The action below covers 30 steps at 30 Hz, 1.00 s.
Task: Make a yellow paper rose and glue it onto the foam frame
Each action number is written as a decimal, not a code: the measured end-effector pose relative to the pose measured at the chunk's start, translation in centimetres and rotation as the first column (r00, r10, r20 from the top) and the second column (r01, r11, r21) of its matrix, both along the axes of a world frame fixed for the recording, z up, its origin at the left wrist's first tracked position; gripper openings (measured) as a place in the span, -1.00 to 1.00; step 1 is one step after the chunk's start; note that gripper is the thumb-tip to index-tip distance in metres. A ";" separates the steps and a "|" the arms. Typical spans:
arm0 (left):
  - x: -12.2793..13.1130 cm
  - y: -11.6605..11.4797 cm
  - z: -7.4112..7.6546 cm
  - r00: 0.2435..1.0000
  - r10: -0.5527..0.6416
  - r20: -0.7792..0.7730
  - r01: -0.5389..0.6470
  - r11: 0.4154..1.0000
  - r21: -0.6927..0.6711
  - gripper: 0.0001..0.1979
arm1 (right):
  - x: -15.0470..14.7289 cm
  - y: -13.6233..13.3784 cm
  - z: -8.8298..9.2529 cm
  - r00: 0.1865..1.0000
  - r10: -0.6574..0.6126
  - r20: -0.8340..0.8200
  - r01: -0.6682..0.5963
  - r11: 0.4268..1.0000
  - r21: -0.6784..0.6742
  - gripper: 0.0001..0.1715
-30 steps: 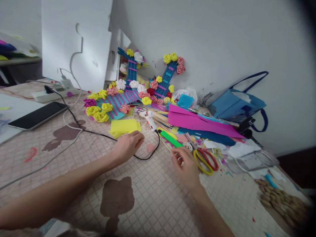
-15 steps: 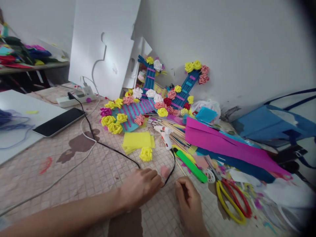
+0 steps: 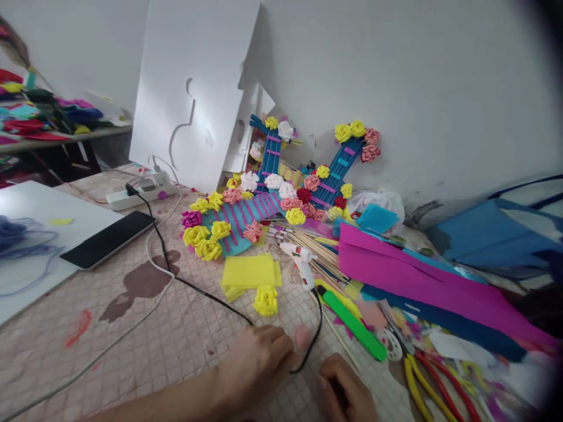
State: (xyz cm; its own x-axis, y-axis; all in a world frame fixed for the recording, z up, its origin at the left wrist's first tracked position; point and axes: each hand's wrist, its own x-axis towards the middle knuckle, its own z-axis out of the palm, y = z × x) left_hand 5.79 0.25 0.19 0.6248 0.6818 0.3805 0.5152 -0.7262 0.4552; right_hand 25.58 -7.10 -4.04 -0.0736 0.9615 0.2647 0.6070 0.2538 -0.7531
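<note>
My left hand (image 3: 259,366) rests low on the table, fingers curled down and closed. A black cord (image 3: 211,300) runs under it and comes out at the fingertips, leading to a white glue gun (image 3: 301,264). My right hand (image 3: 345,390) is just to the right, at the bottom edge, its fingers curled in and closed. What either hand grips is hidden. Beyond the left hand lie a yellow paper flower (image 3: 266,300) and a stack of yellow paper sheets (image 3: 250,272). A green-handled cutter (image 3: 356,325) lies beyond the right hand.
Letters decorated with paper flowers (image 3: 241,220) lean by the wall. On the right are wooden sticks (image 3: 314,249), magenta sheets (image 3: 422,281) and scissors (image 3: 428,387). A phone (image 3: 108,240), a power strip (image 3: 138,190) and a white cable (image 3: 132,328) occupy the left.
The camera view has tipped upward, so everything sits lower and slightly to the right in the picture. Both hands keep nearly the same place and closed shape.
</note>
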 end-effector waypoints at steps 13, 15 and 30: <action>-6.4 8.4 1.6 0.912 0.410 -0.027 -0.408 0.911 0.060 -0.86 | 0.5 -0.8 1.4 0.998 0.058 0.009 -0.057 0.998 -0.040 -0.82; -7.2 9.4 1.2 0.912 0.398 -0.096 -0.395 0.917 0.053 -0.82 | 0.3 -0.7 1.3 0.997 0.075 0.021 -0.074 0.996 -0.050 -0.82; -5.0 11.6 1.9 0.803 0.312 -0.508 -0.398 0.915 -0.067 -0.63 | -0.1 -0.7 0.5 0.989 0.099 0.110 -0.095 0.995 -0.039 -0.84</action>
State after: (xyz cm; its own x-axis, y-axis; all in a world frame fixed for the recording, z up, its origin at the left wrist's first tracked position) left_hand 0.78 11.84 2.12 0.3989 0.9162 -0.0368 0.9049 -0.3869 0.1776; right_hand 25.49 -7.76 -3.50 -0.1937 0.9567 0.2173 0.6613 0.2910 -0.6914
